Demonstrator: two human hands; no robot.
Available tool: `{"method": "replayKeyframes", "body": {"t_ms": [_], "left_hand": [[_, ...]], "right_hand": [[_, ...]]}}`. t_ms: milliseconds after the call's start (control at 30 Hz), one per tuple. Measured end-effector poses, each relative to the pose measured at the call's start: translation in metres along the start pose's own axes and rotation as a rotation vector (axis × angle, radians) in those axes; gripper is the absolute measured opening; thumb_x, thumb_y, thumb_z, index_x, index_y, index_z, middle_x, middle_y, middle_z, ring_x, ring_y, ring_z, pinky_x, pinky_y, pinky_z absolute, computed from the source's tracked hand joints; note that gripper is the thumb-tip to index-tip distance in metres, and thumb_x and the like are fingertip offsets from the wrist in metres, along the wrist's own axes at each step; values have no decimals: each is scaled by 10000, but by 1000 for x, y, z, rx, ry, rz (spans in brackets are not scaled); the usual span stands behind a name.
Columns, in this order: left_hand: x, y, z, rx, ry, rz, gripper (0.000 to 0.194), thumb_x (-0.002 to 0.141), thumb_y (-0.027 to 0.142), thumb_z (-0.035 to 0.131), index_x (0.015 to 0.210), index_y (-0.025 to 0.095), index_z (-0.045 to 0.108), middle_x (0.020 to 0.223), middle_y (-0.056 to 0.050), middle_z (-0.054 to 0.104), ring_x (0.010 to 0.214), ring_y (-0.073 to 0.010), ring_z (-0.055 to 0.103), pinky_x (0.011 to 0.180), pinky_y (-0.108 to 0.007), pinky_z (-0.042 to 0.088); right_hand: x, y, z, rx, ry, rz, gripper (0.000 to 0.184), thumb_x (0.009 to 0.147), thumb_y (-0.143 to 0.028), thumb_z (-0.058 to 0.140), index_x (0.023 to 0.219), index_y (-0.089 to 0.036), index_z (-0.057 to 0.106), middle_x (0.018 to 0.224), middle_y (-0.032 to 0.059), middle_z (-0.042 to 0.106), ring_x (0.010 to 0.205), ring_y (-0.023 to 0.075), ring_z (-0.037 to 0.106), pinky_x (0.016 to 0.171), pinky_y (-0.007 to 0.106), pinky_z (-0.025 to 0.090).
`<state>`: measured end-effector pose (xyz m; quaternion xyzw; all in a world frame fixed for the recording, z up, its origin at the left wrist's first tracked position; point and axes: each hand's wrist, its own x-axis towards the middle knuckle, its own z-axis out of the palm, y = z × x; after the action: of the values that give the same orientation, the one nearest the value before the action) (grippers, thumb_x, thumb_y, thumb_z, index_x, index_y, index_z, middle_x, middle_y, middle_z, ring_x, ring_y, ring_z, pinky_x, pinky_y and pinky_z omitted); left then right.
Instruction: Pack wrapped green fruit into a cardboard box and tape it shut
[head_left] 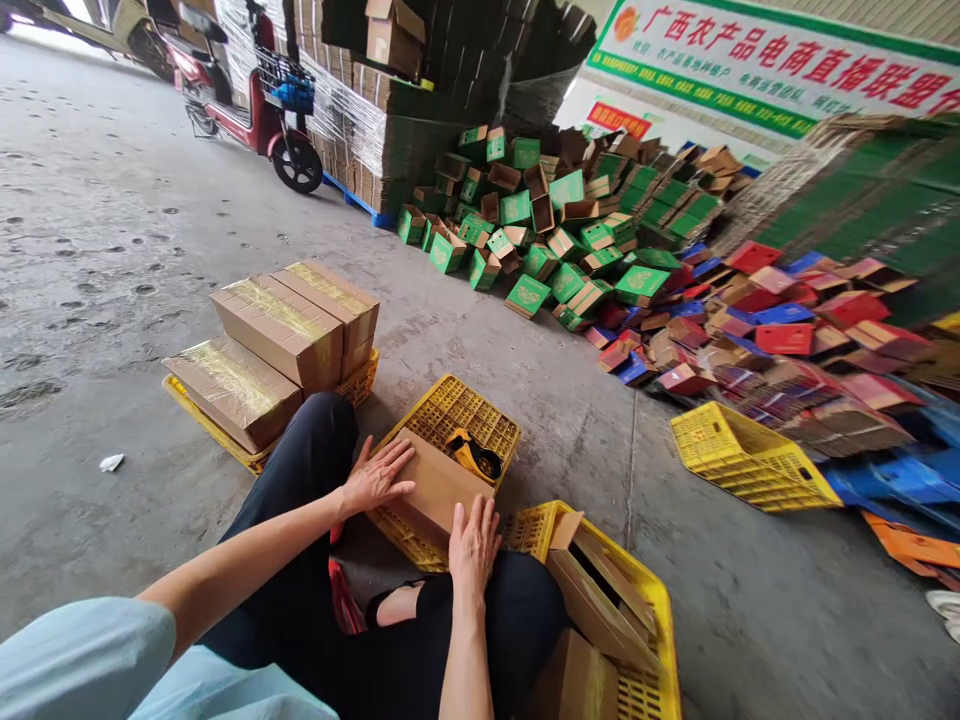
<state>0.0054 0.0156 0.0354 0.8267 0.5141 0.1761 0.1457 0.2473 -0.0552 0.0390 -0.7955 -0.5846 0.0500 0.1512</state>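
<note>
A brown cardboard box (pixel 437 482) lies on an upturned yellow plastic crate (pixel 480 405) between my knees. My left hand (pixel 377 472) rests on the box's left end, its fingers stretched out. At the other end my right hand (pixel 472 540) touches the right edge with fingers extended. Just behind the box, a yellow-and-black tape dispenser (pixel 474 455) sits on the crate. To my right, another yellow crate (pixel 664 610) holds cardboard boxes, and one box (pixel 604 595) there has its flaps up. Neither hand grips anything.
Several taped boxes (pixel 277 325) are stacked on a yellow crate (pixel 364 380) at left. Heaps of green boxes (pixel 529 295) and red and blue boxes (pixel 784 338) cover the floor ahead. A yellow crate (pixel 750 460) stands at right. A red scooter (pixel 255 120) is parked beside wrapped cardboard stacks (pixel 367 130).
</note>
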Motion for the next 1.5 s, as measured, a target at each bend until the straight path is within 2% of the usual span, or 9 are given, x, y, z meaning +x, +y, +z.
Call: {"method": "replayKeyframes", "body": {"t_ms": [167,367,500,667,867,1033,1167,1333,1500], "left_hand": [[-2,4,8,15,48,-75,711,1030,632,378,1625,252,291,1663,-123,327,1540,-320,284,1241,-649,105],[10,6,23,-42,104,-96,722,1027,637,366,1539,133,443,1674,-173,279,1545,-336,268,1203,-488,351],[13,3,24,-60,108,-79,771,1003,664,400,1547,119,422,1674,-199,258,1522,-387,290,1172,-537,382],[4,-9,15,-83,21,4,1020,854,808,543,1603,150,326,1687,-209,209,1532,-407,251,1179,-535,368],[1,-22,8,-133,-60,64,1131,736,703,770,1611,165,299,1690,-231,169,1548,-413,215,1202,-538,331],[-1,-19,11,-109,-52,57,1057,769,650,775,1594,167,324,1679,-236,206,1548,-406,227,1199,-548,333],[-11,-8,15,-31,-39,12,912,862,619,693,1581,182,343,1674,-218,238,1552,-385,231,1210,-573,305],[-26,10,20,18,11,-7,758,948,495,618,1574,156,355,1670,-210,251,1563,-369,189,1217,-555,314],[-35,26,25,41,23,-23,674,955,343,589,1556,114,387,1670,-214,250,1569,-377,148,1239,-564,271]], "right_hand": [[-2,17,21,233,104,34,1021,965,-764,148,1556,45,344,1558,320,416,1432,371,455,1155,438,380],[13,24,27,350,143,42,1069,933,-807,148,1524,49,395,1479,318,514,1370,361,518,1106,445,419],[12,27,26,289,144,-2,1095,918,-829,162,1539,51,358,1479,330,503,1343,386,532,1060,468,440],[-4,33,30,220,145,-111,1133,871,-864,345,1575,21,291,1555,342,391,1421,415,436,1102,482,411],[-17,41,22,148,113,-192,1121,863,-873,346,1563,3,341,1552,349,392,1378,438,474,1071,516,431],[-23,35,15,79,151,-174,1005,917,-811,325,1495,-2,473,1520,336,448,1266,422,562,1048,518,445],[-29,27,15,54,196,-206,915,962,-746,317,1421,8,558,1481,331,506,1311,413,526,1084,527,429],[-39,14,22,11,176,-238,701,1044,-500,288,1393,33,579,1474,328,522,1411,410,460,1130,564,394],[-44,-4,29,11,116,-296,558,1016,-279,319,1451,-8,539,1547,259,475,1486,368,375,1196,531,339]]}}
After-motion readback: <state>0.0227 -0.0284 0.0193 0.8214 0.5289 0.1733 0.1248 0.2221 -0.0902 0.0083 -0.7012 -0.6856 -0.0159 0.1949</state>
